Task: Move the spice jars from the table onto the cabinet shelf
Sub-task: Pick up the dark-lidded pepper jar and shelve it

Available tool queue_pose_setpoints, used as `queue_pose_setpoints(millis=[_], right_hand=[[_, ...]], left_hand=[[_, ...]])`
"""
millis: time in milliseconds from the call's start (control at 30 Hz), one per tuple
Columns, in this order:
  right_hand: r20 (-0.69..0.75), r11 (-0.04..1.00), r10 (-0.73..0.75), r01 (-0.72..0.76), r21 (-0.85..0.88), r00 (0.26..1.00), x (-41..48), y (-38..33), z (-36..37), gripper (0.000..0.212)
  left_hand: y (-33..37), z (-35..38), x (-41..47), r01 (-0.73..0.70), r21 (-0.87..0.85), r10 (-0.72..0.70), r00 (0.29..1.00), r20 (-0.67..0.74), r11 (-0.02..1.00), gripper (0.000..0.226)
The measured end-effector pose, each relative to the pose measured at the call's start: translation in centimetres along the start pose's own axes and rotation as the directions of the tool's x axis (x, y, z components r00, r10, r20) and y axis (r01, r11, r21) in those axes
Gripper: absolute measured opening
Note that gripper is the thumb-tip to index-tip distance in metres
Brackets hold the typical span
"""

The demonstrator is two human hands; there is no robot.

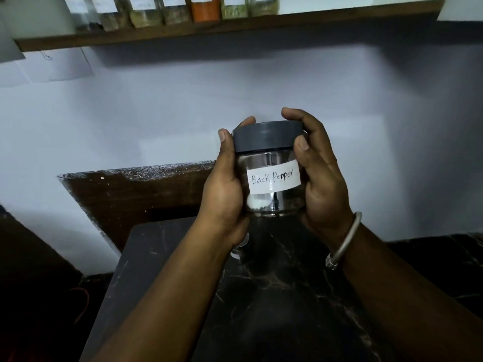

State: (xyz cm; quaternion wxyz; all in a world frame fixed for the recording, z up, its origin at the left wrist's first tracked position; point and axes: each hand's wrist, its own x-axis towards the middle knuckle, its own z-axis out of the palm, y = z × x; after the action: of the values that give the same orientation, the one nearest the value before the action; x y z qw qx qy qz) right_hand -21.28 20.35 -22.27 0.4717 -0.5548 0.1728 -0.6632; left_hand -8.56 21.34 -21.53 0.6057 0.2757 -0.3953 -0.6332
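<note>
A clear jar point(271, 176) with a grey lid and a white label reading "Black Pepper" is held upright in the air above the dark marble table point(274, 296). My left hand point(226, 189) grips its left side and my right hand point(318, 173) grips its right side and lid. High above runs a wooden shelf point(235, 28) that carries a row of several labelled spice jars point(205, 7), one filled with orange powder. Something small and shiny point(239, 250) shows on the table under my left wrist, mostly hidden.
A white wall fills the space between table and shelf. A dark wooden board point(136, 199) leans behind the table. Papers point(60, 65) hang on the wall at the upper left. A metal bangle point(345, 241) circles my right wrist.
</note>
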Motion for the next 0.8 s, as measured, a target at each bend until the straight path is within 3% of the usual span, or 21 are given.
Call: queue_pose_setpoints(millis=[533,800], right_hand=[[-0.036,0.995,-0.029,0.032,0.096,0.999,0.0,-2.0,0.8,0.034],[-0.058,0.998,0.008,-0.004,0.065,0.998,0.4,-2.2,0.6,0.035]], left_hand=[[1.1,2.2,-0.7,-0.005,-0.055,0.008,0.998,0.056,0.998,0.087],[1.0,1.8,0.1,0.023,-0.029,-0.021,0.997,0.072,0.999,0.094]])
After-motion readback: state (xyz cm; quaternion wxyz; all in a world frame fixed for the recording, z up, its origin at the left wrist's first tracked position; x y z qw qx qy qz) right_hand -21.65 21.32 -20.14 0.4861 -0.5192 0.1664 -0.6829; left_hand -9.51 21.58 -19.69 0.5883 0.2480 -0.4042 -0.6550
